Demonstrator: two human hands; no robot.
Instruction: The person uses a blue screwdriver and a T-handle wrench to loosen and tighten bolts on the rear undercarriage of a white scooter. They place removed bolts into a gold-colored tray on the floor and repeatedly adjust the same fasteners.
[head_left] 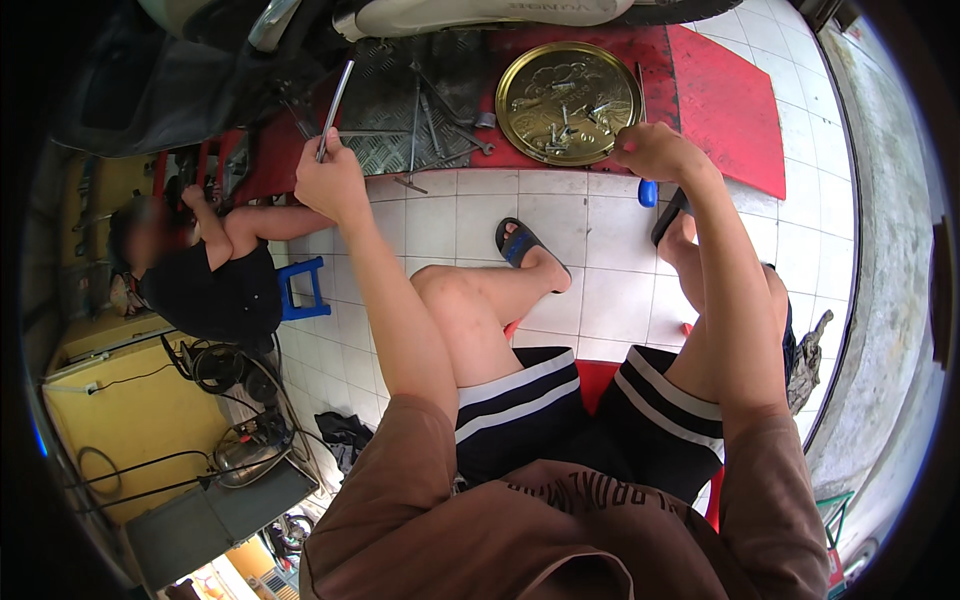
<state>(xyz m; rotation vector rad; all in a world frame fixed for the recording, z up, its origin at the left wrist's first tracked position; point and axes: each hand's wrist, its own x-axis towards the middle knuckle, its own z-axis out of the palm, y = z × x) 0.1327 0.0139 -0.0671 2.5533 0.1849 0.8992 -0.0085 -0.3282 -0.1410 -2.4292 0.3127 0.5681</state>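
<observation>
Metal rod (pixel 342 88) slants above the near edge of the red bench (pixel 735 130), pinched by the left hand (pixel 332 182). Right hand (pixel 662 152) curls beside the brass-coloured tray (pixel 518 98); can't tell if it grips the blue-handled tool (pixel 648 193). Best, probably: steady rod, clear of the motorbike (pixel 480 18) beyond.

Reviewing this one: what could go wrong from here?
The tray sits near the edge of the red platform, close by the right hand; a knock might tip it and scatter the small parts.
The T-handle tool pokes past that edge and could get bumped off.
The rod in the left hand points toward the motorbike; a slip might scratch it.
</observation>
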